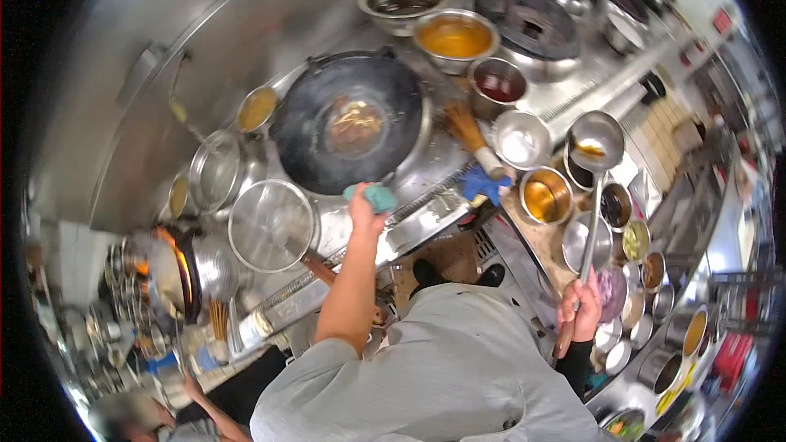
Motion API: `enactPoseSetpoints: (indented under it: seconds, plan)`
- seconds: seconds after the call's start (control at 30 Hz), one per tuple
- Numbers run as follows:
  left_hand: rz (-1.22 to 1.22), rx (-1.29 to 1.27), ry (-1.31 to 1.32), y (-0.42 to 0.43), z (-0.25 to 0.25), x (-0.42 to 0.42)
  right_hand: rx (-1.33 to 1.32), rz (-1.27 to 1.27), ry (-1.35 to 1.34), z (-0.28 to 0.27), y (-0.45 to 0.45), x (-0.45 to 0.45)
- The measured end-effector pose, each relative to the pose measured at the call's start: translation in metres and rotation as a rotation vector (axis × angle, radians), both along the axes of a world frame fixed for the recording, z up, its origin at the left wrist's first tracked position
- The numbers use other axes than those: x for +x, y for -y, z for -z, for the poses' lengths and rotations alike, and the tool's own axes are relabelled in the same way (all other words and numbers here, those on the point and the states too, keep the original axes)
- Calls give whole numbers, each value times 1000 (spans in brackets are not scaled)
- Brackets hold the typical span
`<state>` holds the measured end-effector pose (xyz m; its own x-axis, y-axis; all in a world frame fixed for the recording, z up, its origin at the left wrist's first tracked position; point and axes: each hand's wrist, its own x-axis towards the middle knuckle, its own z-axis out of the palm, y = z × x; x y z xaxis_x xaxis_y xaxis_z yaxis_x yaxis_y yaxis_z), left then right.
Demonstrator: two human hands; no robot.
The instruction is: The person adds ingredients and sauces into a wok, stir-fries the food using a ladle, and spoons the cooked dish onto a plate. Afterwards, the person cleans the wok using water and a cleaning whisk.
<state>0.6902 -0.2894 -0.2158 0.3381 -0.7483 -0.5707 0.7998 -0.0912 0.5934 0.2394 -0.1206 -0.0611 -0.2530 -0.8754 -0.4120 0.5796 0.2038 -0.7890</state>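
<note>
A folded green cloth [374, 196] is in my left hand [365, 217], closed at the near rim of a large black wok [307, 135]. Some pale, glossy food [356, 124] lies at the bottom of the wok; its kind is blurred. My right hand [580, 311] grips the long handle of a metal ladle [602, 135]. The ladle's bowl, with a little brown liquid in it, is raised over the seasoning pots on the right. Close to that hand stands a bowl with purplish contents [612, 290].
A wire strainer [272, 225] rests left of the wok. Behind and right stand a bowl of orange liquid [456, 36], a pot of red liquid [498, 86] and a bamboo brush [467, 128]. At lower left, a co-worker [201, 397] is near a flaming wok [176, 274].
</note>
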Motion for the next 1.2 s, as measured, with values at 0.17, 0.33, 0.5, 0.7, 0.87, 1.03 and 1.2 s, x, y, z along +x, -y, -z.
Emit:
enactPoseSetpoints:
  seconds: [0.17,0.33,0.5,0.7,0.87,1.03,1.2]
  plan:
    - [-69,33,9,-9,1,-1,-21,-606,-140,0,71,105]
    - [-131,28,-59,-34,-24,0,-113,-1034,-545,32,140,207]
    - [-171,-41,-71,-47,-18,6,-500,-1128,-1344,44,191,268]
    - [-134,-31,257,-86,-6,9,-539,-1006,-1348,45,243,292]
    - [153,387,947,-163,0,8,-387,-1065,-1202,75,272,304]
    - [251,527,1206,-204,34,1,-408,-1123,-1091,57,223,271]
    - [169,543,1354,-202,48,-7,-206,-1292,-856,42,207,265]
